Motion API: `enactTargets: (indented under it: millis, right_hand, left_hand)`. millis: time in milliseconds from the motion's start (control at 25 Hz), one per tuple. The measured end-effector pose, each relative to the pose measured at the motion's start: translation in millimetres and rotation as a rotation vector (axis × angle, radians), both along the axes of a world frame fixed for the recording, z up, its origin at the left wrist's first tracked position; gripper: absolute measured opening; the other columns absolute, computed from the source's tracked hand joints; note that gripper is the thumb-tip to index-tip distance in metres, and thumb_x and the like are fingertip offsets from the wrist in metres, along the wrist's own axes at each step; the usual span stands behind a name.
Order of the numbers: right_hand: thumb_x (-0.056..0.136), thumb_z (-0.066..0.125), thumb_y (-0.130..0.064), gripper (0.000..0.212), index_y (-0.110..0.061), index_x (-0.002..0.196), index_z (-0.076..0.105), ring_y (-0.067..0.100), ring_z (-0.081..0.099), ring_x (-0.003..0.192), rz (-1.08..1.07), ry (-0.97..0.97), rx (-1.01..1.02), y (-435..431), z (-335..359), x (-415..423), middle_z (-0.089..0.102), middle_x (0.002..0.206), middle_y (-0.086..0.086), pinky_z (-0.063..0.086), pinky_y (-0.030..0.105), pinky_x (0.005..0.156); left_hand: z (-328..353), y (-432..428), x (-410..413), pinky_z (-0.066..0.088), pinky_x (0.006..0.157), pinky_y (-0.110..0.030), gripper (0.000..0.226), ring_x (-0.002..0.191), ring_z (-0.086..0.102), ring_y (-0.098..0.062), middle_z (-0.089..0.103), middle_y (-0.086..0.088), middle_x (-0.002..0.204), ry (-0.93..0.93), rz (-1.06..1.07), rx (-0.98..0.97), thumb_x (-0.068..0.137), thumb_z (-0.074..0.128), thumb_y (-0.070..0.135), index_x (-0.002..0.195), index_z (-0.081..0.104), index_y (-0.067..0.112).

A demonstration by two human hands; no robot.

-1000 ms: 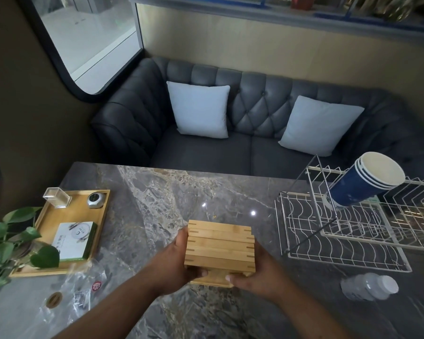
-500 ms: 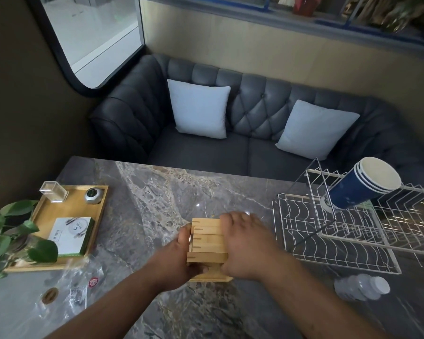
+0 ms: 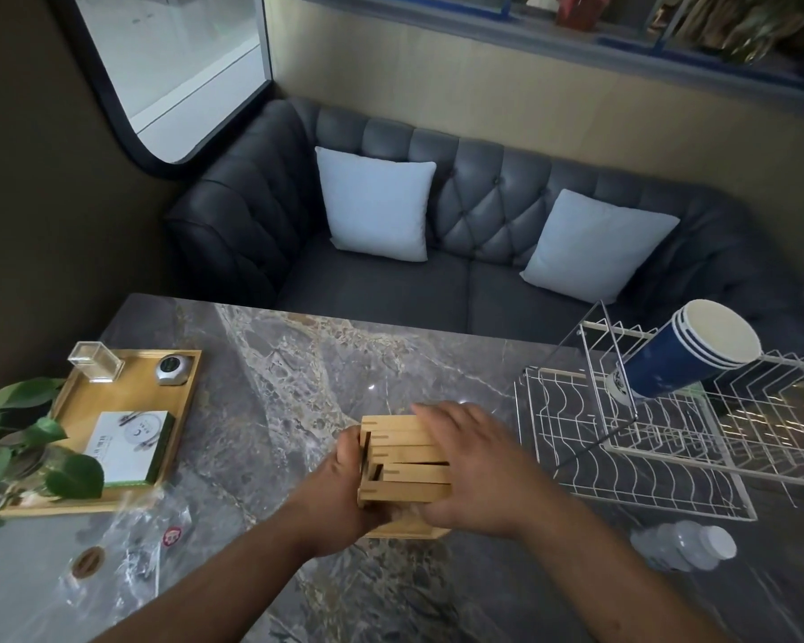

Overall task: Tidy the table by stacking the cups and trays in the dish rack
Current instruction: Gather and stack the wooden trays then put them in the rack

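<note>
A stack of several small bamboo trays [image 3: 402,461] stands on edge at the table's middle front. My left hand [image 3: 340,494] grips its left side. My right hand [image 3: 476,466] lies over the stack's right side and top, fingers wrapped around it. The lower trays look slightly skewed apart. The white wire dish rack [image 3: 646,438] sits to the right. A nested stack of blue paper cups [image 3: 683,350] lies tilted on the rack's upper tier.
A larger bamboo tray [image 3: 112,396] at the left holds a clear box, a small silver device and a booklet. Plant leaves [image 3: 24,447] overhang it. A clear plastic wrapper [image 3: 121,545] lies front left. A plastic bottle [image 3: 683,545] lies front right. A grey sofa is behind.
My right hand moved from the stack's lower right corner up over its top and right side. The trays have shifted slightly apart. My left hand stayed on the left side.
</note>
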State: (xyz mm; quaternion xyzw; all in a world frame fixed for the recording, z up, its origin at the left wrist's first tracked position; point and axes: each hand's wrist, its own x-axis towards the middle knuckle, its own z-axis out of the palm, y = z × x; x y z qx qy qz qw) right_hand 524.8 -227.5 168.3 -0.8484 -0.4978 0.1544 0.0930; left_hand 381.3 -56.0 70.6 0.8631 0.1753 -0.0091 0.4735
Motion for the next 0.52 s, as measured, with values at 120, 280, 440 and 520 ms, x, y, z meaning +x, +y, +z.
enactTargets:
  millis: [120,280,440,520]
  right_hand:
    - [0.054,0.073,-0.067,0.114,-0.052,0.148,0.009,-0.004,0.022,0.130,-0.115,0.149,0.037,-24,-2,7,0.016,0.150,-0.028,0.031,0.027,0.106]
    - [0.059,0.069,-0.059,0.105,-0.048,0.146,0.011,0.002,0.032,0.129,-0.093,0.103,0.069,-25,-5,-4,0.021,0.144,-0.024,0.044,0.034,0.104]
    - [0.062,0.077,-0.055,0.111,-0.058,0.148,0.007,-0.025,0.023,0.125,-0.169,0.328,0.176,-28,-6,-19,0.011,0.143,-0.044,0.034,0.010,0.093]
    - [0.065,0.079,-0.049,0.103,-0.058,0.146,0.016,-0.025,0.034,0.121,-0.257,0.481,0.264,-30,-8,-25,0.025,0.139,-0.045,0.040,0.001,0.085]
  left_hand:
    - [3,1,2,0.052,0.089,-0.028,0.092,0.114,0.057,-0.004,0.052,0.019,0.126,0.011,-0.032,0.026,0.063,0.079,0.061,0.131,0.022,0.039]
    - [2,-10,1,0.053,0.085,-0.025,0.092,0.113,0.056,0.000,0.049,0.024,0.125,-0.027,-0.033,0.027,0.064,0.079,0.061,0.126,0.012,0.051]
    - [4,-9,0,0.051,0.081,-0.018,0.106,0.111,0.056,0.007,0.044,0.034,0.123,-0.054,0.049,-0.036,0.051,0.085,0.073,0.129,0.016,0.049]
    - [5,-3,1,0.054,0.082,-0.021,0.108,0.111,0.058,0.005,0.042,0.037,0.123,-0.063,0.042,-0.034,0.049,0.082,0.080,0.129,0.017,0.049]
